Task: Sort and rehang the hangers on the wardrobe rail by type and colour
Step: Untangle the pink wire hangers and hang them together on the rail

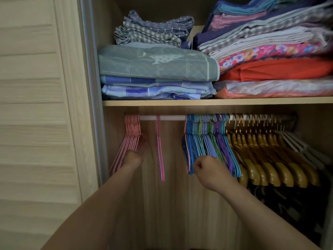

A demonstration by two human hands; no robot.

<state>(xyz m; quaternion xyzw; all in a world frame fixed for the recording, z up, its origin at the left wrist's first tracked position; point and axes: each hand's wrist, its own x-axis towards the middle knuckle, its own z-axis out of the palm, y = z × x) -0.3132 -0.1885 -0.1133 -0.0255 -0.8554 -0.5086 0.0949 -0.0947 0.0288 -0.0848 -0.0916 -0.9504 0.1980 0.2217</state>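
Sorting is midway: the left hand [134, 156] steadies the pink hangers [132, 136] bunched at the rail's [171, 117] left end, fingers hidden (grip unclear). The right hand [207, 168] pinches into the blue-green-purple hangers [207, 141]. Next, probably lifting one hook clear.

The wooden shelf [198, 102] carries two stacks of folded fabric: grey and blue linens [155, 73] at left, floral and orange ones [273, 69] at right. The rail [171, 117] below it carries pink hangers [132, 134], one magenta hanger [159, 145], blue, green and purple hangers [207, 141], then wooden hangers [266, 156].
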